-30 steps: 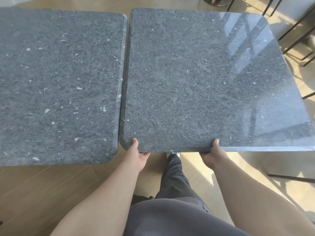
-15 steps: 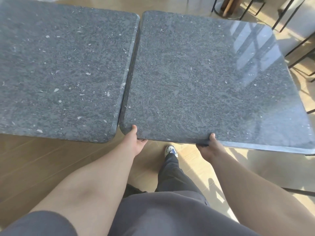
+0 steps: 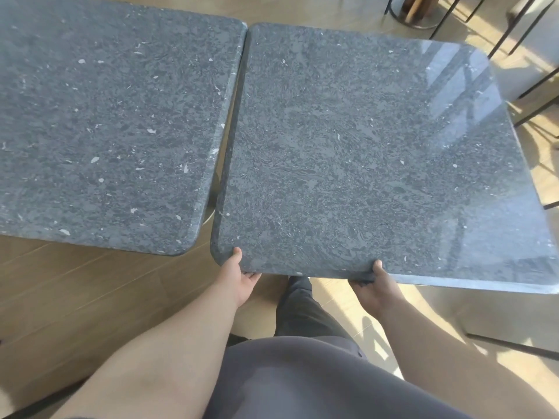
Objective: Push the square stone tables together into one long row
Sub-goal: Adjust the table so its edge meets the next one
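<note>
Two square dark grey speckled stone tables stand side by side. The left table [image 3: 106, 122] fills the left half of the view. The right table [image 3: 378, 152] sits beside it, touching near the far corners, with a narrow wedge-shaped gap widening toward me. Its near edge lies closer to me than the left table's. My left hand [image 3: 242, 276] grips the right table's near edge by its left corner, thumb on top, fingers underneath. My right hand [image 3: 373, 285] grips the same edge further right, thumb on top.
Light wooden floor [image 3: 75, 297] lies below and around the tables. Black metal chair legs [image 3: 532, 95] stand at the right, and a round pedestal base [image 3: 414, 13] at the top. My dark trousers and a foot are under the right table's near edge.
The right table's near-left corner has swung away from the left table, opening a gap toward me. Both hands keep their grip on its near edge. The view has shifted right.
</note>
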Available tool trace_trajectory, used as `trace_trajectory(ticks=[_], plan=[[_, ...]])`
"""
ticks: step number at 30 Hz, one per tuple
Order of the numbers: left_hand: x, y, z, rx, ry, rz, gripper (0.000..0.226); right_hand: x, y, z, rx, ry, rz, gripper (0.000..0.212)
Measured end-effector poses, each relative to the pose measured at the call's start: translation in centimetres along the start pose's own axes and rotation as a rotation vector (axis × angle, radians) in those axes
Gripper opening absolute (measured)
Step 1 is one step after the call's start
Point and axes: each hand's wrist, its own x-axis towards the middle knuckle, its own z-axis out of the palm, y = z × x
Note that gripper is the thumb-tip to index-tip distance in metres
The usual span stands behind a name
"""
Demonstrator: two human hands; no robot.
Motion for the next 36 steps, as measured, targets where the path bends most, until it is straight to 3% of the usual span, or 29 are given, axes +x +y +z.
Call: trace_trajectory(ticks=[19, 27, 30, 36], plan=[[-1.3, -0.9, -1.4, -0.053, -0.019, -0.023, 0.041, -4.6, -1.0, -2.7, 0.079, 0.005, 0.053, 0.059], [-2.7, -3.5, -0.3, 0.011, 0.053, 0.013, 0.040, -4.2, -0.4, -2.5, -0.058, 0.034, 0.052, 0.055], [-2.0, -4.6, 0.1, 0.005, 0.052, 0.041, 0.038, -2.5, -0.3, -2.5, -0.106, -0.076, 0.123, 0.059], [-3.5, -5.1, 0.0, -0.045, 0.054, 0.014, 0.035, -2.2, -1.1, -2.1, -0.103, -0.118, 0.186, 0.068]])
